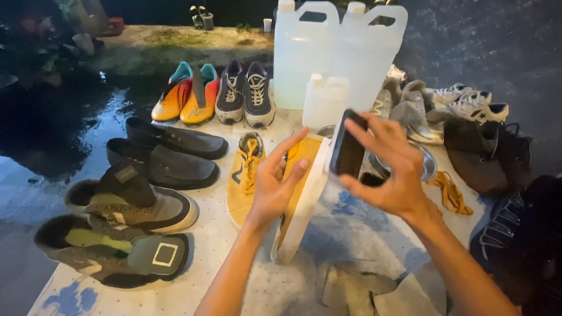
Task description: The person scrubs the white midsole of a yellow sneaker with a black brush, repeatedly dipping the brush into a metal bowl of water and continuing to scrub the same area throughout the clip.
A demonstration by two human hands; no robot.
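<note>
Mid-scrub, I judge: my left hand (pixel 275 184) grips the yellow shoe (pixel 301 196) on its side, sole facing right, centre frame on the bench (pixel 234 281). My right hand (pixel 389 169) clasps a dark brush (pixel 348 149) against the sole edge. Next needs firm strokes along the sole, shoe kept steady.

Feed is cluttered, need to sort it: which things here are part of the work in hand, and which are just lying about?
In hand:
left hand holding yellow shoe on its side
right hand holding dark brush at the sole

Lying about:
second yellow shoe
yellow laces
metal dish
white jugs
grey slip-ons
orange boots
</note>
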